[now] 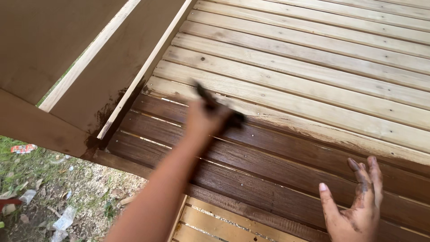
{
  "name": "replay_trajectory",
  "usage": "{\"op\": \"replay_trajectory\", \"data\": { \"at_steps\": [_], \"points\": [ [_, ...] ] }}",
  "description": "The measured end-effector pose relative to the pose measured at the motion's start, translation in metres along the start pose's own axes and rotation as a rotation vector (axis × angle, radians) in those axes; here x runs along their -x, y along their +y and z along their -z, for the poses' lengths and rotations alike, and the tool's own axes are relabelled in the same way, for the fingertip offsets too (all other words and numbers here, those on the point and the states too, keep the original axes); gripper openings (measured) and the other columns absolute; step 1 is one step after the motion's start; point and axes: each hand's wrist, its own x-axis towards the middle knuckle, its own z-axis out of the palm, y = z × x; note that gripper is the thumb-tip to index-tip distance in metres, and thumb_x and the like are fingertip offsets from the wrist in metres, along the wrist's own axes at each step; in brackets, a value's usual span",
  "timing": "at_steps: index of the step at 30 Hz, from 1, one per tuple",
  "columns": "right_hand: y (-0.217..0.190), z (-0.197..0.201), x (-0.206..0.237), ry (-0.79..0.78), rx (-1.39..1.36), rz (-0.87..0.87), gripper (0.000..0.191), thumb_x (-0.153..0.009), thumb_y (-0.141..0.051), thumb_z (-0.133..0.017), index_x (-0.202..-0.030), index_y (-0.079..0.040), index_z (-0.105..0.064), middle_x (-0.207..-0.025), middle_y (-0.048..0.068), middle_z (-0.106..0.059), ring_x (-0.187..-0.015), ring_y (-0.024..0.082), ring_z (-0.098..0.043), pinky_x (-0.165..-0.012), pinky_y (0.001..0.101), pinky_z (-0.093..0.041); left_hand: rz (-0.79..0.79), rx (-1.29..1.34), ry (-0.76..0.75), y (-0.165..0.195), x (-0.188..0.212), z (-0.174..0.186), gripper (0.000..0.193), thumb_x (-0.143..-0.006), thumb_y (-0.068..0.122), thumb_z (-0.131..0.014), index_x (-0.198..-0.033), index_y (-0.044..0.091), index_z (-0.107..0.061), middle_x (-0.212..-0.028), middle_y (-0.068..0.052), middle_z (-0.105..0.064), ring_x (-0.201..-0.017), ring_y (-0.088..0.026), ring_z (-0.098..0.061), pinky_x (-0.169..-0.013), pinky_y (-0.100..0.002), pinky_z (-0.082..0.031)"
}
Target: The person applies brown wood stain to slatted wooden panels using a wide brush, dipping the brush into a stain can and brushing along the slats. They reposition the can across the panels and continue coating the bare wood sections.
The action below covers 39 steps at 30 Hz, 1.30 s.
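The left hand (204, 118) grips a brush (219, 107), blurred but apparently lying diagonally across the slats (313, 89) at the edge of the stained area, while the right hand (356, 206), fingers spread and empty, rests near the bench's front edge.

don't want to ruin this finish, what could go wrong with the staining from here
The left hand sweeps a dark brush fast enough to blur, so stain could flick onto the bare slats above. The stain-smeared right hand hovers over the dark stained slats and may leave prints if it rests there. Stain has already smudged the side panel at the corner; more could spread.
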Motion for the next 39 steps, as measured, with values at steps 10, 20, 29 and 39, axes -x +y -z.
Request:
{"op": "replay_trajectory", "data": {
  "at_steps": [10, 20, 29, 39],
  "points": [
    [0.006, 0.004, 0.005, 0.031, -0.046, 0.066, 0.073, -0.084, -0.006, -0.075, -0.15, 0.002, -0.042, -0.17, 0.028, -0.023, -0.156, 0.041, -0.037, -0.128, 0.0511, -0.036, -0.19, -0.699, 0.421, -0.023, -0.055, 0.116, 0.027, -0.096, 0.033, -0.075, -0.111, 0.01, -0.072, -0.104, -0.02, -0.071, -0.094, -0.039, -0.07, -0.084, -0.051, -0.056],
    [-0.001, -0.012, 0.004, 0.021, -0.1, 0.114, 0.073, -0.085, -0.007, -0.074, -0.15, 0.003, -0.042, -0.17, 0.029, -0.025, -0.155, 0.041, -0.04, -0.128, 0.0506, -0.037, 0.043, 0.103, -0.037, 0.009, -0.002, 0.011, 0.049, -0.081, 0.047, -0.078, -0.099, 0.002, -0.076, -0.095, -0.016, -0.08, -0.087, -0.028, -0.079, -0.083, -0.043, -0.062],
    [0.009, -0.007, 0.01, 0.007, -0.048, 0.057, 0.075, -0.083, -0.008, -0.075, -0.15, 0.003, -0.043, -0.169, 0.029, -0.026, -0.154, 0.041, -0.041, -0.126, 0.0508, -0.037, -0.341, -0.77, 0.249, -0.066, -0.059, 0.143, 0.032, -0.076, 0.024, -0.087, -0.103, 0.013, -0.073, -0.106, -0.015, -0.071, -0.092, -0.039, -0.071, -0.079, -0.049, -0.056],
    [0.025, 0.016, 0.013, 0.078, -0.062, 0.094, 0.073, -0.084, -0.004, -0.074, -0.149, 0.005, -0.042, -0.169, 0.028, -0.026, -0.152, 0.038, -0.043, -0.126, 0.0495, -0.039, -0.132, -0.847, 0.374, -0.042, -0.056, 0.087, 0.022, -0.086, 0.017, -0.071, -0.106, 0.01, -0.069, -0.112, -0.017, -0.068, -0.089, -0.038, -0.072, -0.074, -0.049, -0.057]
  ]
}}
